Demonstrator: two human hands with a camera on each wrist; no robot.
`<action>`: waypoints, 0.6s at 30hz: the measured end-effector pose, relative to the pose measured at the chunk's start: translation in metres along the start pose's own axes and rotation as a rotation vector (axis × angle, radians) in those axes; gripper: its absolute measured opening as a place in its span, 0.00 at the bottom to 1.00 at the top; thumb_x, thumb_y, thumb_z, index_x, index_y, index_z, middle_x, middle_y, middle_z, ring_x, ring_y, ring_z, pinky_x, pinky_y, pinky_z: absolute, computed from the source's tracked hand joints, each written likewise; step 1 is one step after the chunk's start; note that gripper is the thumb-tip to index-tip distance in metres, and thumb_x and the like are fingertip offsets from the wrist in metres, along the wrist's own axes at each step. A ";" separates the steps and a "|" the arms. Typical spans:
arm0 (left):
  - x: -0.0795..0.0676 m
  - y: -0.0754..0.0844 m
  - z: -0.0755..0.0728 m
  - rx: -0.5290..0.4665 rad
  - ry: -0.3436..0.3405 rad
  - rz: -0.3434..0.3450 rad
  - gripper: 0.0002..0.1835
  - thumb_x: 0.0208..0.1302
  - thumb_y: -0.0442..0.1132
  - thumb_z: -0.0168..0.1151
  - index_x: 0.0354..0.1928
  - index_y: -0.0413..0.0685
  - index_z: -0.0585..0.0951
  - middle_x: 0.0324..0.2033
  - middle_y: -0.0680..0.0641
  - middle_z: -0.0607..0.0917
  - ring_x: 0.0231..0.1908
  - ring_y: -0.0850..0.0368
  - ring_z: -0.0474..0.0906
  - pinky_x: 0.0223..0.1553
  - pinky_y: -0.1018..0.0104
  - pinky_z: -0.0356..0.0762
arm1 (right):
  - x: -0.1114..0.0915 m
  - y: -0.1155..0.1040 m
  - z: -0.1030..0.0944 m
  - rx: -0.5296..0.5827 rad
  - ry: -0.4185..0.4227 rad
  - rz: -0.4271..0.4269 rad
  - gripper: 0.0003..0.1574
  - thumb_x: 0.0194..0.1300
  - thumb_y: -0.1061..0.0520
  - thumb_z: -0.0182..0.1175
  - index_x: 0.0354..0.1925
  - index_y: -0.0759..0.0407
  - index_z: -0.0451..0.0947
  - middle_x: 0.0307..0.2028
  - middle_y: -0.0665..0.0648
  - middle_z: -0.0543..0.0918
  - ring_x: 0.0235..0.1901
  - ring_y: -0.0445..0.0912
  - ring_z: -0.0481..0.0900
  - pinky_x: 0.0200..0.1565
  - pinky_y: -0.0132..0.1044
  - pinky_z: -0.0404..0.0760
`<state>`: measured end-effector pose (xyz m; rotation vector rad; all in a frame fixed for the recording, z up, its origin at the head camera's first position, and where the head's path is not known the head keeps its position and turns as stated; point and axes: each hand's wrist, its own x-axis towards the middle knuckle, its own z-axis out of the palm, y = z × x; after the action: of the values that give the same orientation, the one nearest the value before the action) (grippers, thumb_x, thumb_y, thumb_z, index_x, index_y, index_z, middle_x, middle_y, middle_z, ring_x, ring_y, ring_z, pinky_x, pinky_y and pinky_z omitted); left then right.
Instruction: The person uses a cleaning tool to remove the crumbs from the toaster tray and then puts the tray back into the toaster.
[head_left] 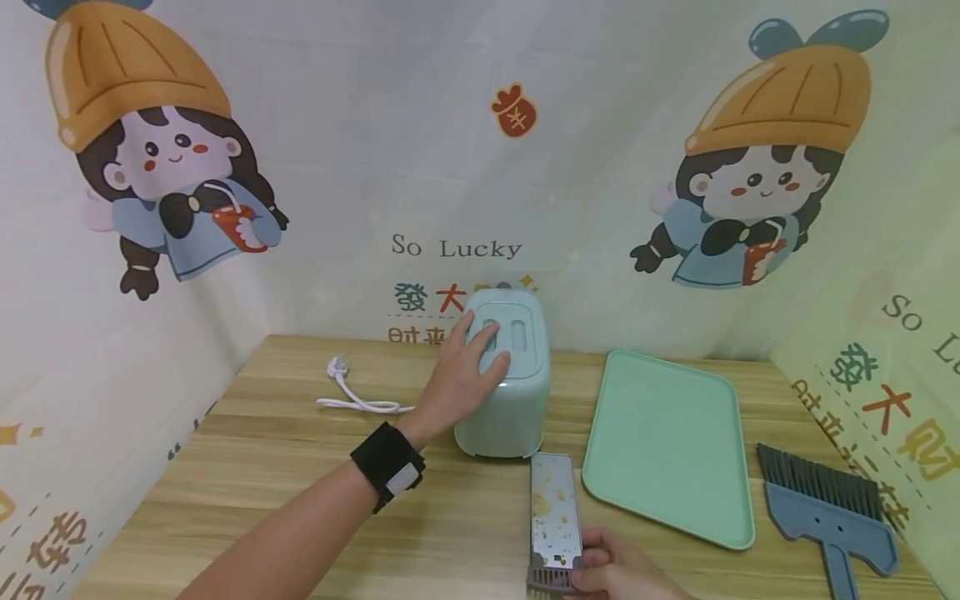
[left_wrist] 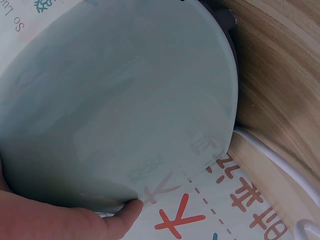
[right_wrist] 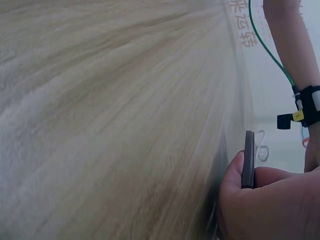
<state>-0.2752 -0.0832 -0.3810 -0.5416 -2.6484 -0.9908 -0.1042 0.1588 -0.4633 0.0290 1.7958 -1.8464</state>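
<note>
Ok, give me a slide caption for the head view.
Left hand on the toaster, right hand gripping the near end of a crumb-strewn tray.

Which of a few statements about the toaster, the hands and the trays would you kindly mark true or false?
1. The left hand touches the toaster. True.
2. The right hand grips the crumb tray. True.
3. The crumb tray is spotless. False: yellowish crumbs lie on it.
4. The green tray lies between the toaster and the brush. True.
5. The plug is in a socket. False: the plug lies on the table.
</note>
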 end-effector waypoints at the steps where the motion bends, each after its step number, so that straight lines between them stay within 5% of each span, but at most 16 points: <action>1: 0.000 0.000 0.001 0.003 0.006 -0.003 0.32 0.69 0.60 0.45 0.69 0.53 0.64 0.72 0.43 0.48 0.70 0.46 0.42 0.66 0.42 0.52 | -0.001 -0.001 -0.001 0.017 0.006 -0.007 0.33 0.58 0.72 0.55 0.58 0.80 0.53 0.40 0.62 0.77 0.39 0.50 0.79 0.44 0.42 0.82; 13: -0.003 0.000 0.002 0.030 0.077 -0.022 0.28 0.70 0.60 0.45 0.66 0.55 0.68 0.71 0.45 0.54 0.69 0.48 0.48 0.64 0.43 0.57 | 0.000 -0.033 -0.024 0.148 0.120 -0.084 0.37 0.62 0.74 0.52 0.62 0.78 0.43 0.42 0.64 0.73 0.43 0.51 0.78 0.51 0.46 0.79; 18: -0.016 0.003 -0.004 0.006 0.244 0.056 0.18 0.69 0.52 0.49 0.53 0.53 0.76 0.58 0.48 0.71 0.58 0.50 0.61 0.55 0.49 0.66 | 0.000 -0.054 -0.028 0.123 0.213 -0.094 0.37 0.64 0.69 0.54 0.64 0.72 0.46 0.47 0.67 0.71 0.45 0.53 0.78 0.53 0.44 0.78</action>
<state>-0.2590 -0.0873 -0.3822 -0.4585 -2.4077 -0.9657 -0.1359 0.1822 -0.4172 0.1976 1.8491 -2.0866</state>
